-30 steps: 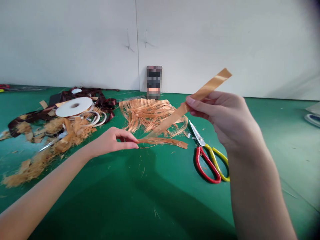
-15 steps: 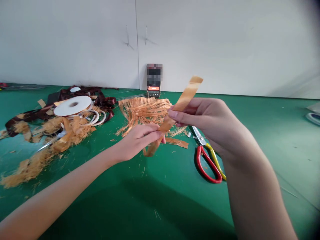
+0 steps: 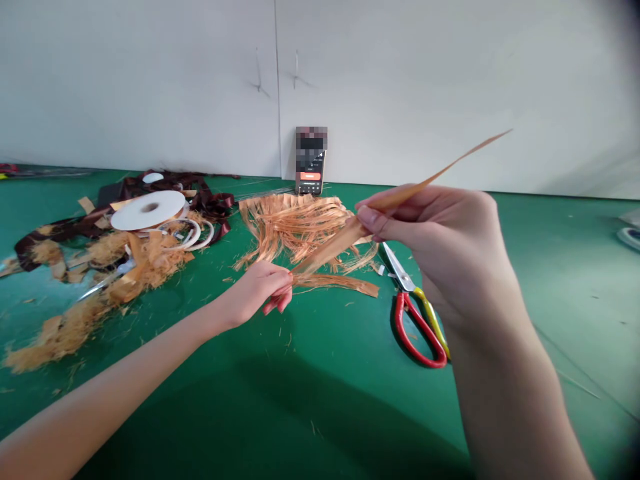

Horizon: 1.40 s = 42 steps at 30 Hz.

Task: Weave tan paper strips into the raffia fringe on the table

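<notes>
A narrow strip of orange satin ribbon [image 3: 345, 239] runs diagonally across the view, turned nearly edge-on at its thin upper end. My right hand [image 3: 430, 233] pinches it between thumb and fingers, with the top end sticking up past the knuckles. My left hand [image 3: 263, 292] pinches its lower end just above the table. Below that hand lies a frayed orange ribbon piece [image 3: 340, 285], and behind it sits a mass of frayed orange ribbon threads [image 3: 295, 227]. Red-and-yellow-handled scissors [image 3: 413, 310] lie beneath my right hand, their handles partly hidden by my wrist.
A green table mat [image 3: 320, 407] carries loose fibres. At left are a white ribbon spool [image 3: 149, 210], dark maroon ribbon [image 3: 213, 200], frayed orange scraps [image 3: 55, 343] and small scissors [image 3: 105, 283]. A phone [image 3: 311, 163] leans against the white wall [image 3: 400, 67].
My left hand has risen from the table and taken the ribbon's lower end. The ribbon has twisted from showing its flat face to nearly edge-on, and my right hand has shifted slightly.
</notes>
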Tool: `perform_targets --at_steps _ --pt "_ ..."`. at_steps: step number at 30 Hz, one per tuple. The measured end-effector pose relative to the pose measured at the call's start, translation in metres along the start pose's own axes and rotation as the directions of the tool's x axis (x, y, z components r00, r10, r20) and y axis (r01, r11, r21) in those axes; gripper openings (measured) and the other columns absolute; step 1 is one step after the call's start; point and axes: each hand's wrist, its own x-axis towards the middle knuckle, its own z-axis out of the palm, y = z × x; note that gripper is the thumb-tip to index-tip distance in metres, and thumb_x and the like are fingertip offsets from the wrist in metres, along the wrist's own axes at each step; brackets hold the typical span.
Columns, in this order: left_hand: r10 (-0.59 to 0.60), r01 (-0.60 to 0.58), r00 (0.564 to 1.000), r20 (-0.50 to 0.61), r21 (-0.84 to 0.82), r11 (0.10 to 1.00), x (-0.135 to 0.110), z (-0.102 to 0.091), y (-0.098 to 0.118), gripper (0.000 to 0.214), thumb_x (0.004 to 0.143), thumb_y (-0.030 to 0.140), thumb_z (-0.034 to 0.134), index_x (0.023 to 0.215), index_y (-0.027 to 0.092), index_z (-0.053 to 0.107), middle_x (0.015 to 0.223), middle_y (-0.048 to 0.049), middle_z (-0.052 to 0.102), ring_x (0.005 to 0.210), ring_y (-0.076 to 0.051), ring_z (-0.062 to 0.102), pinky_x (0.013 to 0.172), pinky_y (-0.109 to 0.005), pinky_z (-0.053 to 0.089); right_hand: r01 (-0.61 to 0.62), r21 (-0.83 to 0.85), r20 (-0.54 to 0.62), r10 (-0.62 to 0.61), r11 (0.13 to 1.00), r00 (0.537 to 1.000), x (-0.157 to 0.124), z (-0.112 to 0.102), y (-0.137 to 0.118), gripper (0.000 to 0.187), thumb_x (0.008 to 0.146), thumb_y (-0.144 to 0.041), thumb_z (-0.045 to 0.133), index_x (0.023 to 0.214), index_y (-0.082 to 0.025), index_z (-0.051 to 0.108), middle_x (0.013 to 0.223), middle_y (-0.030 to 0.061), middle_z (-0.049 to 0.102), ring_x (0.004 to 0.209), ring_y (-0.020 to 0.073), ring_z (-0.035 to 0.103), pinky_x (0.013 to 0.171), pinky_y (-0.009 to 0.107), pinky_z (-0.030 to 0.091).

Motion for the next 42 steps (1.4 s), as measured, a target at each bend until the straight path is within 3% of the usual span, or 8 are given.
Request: perform_targets --at_steps 10,14,17,21,24,29,35,42 --pt "-0.172 0.167 0.985 0.003 0.209 0.964 -0.01 -0.02 -0.016 0.043 0.088 0.034 0.04 0.05 0.017 0.053 0.057 -0.0013 0.061 0.046 -0.01 0.046 0.06 -0.027 0.039 0.099 0.041 -0.13 -0.093 0.994 0.987 0.006 -0.015 -0.003 0.009 0.069 -0.012 0.077 0.074 -0.019 0.074 0.068 -0.0008 0.071 0.069 0.0143 0.067 0.065 0.029 0.053" --pt "-0.303 0.206 0.942 0.144 0.465 0.861 -0.02 -0.035 -0.008 0.033 0.088 0.044 0.045 0.077 0.021 0.066 0.079 -0.0018 0.068 0.069 -0.016 0.06 0.062 -0.026 0.039 0.062 0.082 -0.176 -0.047 0.995 0.983 0.008 -0.018 -0.006 0.007 0.07 -0.012 0.077 0.07 -0.019 0.074 0.067 0.0006 0.069 0.066 0.0136 0.065 0.065 0.028 0.053" --pt "-0.291 0.188 0.95 0.11 0.541 0.82 -0.027 -0.038 0.007 0.035 0.088 0.054 0.045 0.101 0.027 0.064 0.097 -0.003 0.067 0.081 -0.02 0.062 0.064 -0.027 0.041 -0.035 0.091 -0.03 0.038 0.995 0.999 0.008 -0.018 -0.006 0.003 0.072 -0.017 0.077 0.073 -0.019 0.075 0.07 0.0017 0.07 0.068 0.013 0.064 0.064 0.026 0.052" --pt "-0.039 0.067 0.996 -0.081 0.374 0.925 -0.027 -0.024 0.034 0.041 0.09 0.058 0.042 0.114 0.03 0.058 0.119 -0.0034 0.062 0.101 -0.022 0.059 0.078 -0.029 0.045 -0.181 0.088 0.162 0.166 0.979 0.973 0.008 -0.012 -0.003 0.005 0.076 -0.022 0.075 0.075 -0.017 0.075 0.073 0.0015 0.069 0.065 0.0099 0.06 0.06 0.022 0.049" --pt "0.083 -0.056 0.991 -0.103 0.242 0.969 -0.023 -0.01 0.052 0.034 0.089 0.054 0.048 0.113 0.033 0.059 0.118 0.0013 0.063 0.106 -0.019 0.059 0.083 -0.028 0.045 -0.273 0.089 0.248 0.244 0.958 0.938 0.007 -0.008 -0.002 0.006 0.078 -0.023 0.073 0.075 -0.017 0.074 0.072 0.0011 0.068 0.063 0.0088 0.058 0.06 0.022 0.048" --pt "0.11 -0.093 0.989 -0.103 0.157 0.983 -0.017 -0.001 0.068 0.022 0.086 0.044 0.059 0.082 0.024 0.067 0.082 0.0029 0.068 0.079 -0.015 0.062 0.069 -0.024 0.045 -0.348 0.027 0.302 0.324 0.937 0.896 0.009 -0.005 0.0 0.016 0.08 -0.033 0.07 0.076 -0.017 0.071 0.077 0.0032 0.069 0.066 0.0114 0.061 0.065 0.026 0.05" --pt "0.206 -0.231 0.927 -0.314 -0.042 0.972 -0.015 -0.005 0.067 0.013 0.083 0.038 0.066 0.082 0.025 0.07 0.086 0.0037 0.069 0.082 -0.012 0.06 0.071 -0.02 0.045 -0.333 -0.181 0.488 0.378 0.925 0.787 0.009 -0.008 -0.003 0.018 0.077 -0.041 0.07 0.076 -0.022 0.071 0.09 0.0041 0.072 0.09 0.0197 0.065 0.08 0.033 0.051" --pt "0.18 -0.205 0.931 -0.316 -0.05 0.977 -0.019 -0.009 0.069 0.015 0.079 0.038 0.07 0.087 0.025 0.071 0.092 0.0018 0.071 0.087 -0.014 0.063 0.074 -0.021 0.05 -0.282 -0.216 0.577 0.355 0.935 0.736 0.008 -0.008 -0.005 0.004 0.075 -0.03 0.072 0.074 -0.027 0.074 0.084 -0.0005 0.073 0.09 0.0186 0.066 0.08 0.03 0.051"
